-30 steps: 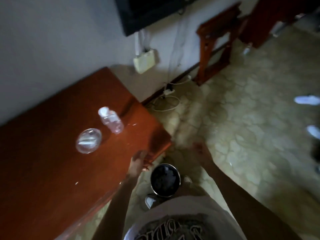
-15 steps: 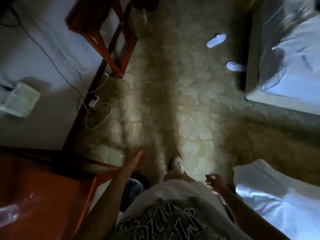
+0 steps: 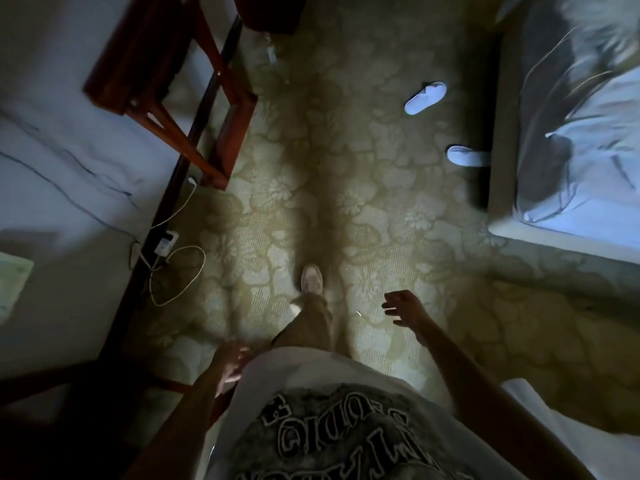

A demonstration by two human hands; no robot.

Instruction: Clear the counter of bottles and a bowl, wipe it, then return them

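Left hand (image 3: pixel 231 366): blurred, low beside the printed shirt (image 3: pixel 332 427), fingers loosely spread, holding nothing; right hand (image 3: pixel 405 308): out over the patterned carpet (image 3: pixel 363 209), fingers relaxed and spread, holding nothing. Task items: bottles and bowl out of view; only a dark corner of the surface (image 3: pixel 52 393) shows at lower left. Also present: one shoe (image 3: pixel 311 279) stepping forward, two white slippers (image 3: pixel 425 97) near the bed (image 3: pixel 571 150), wooden stand (image 3: pixel 166 81), white cable (image 3: pixel 176 271) along the wall.

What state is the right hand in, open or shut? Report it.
Open. The right hand hangs over the carpet with fingers spread and loosely extended, holding nothing.
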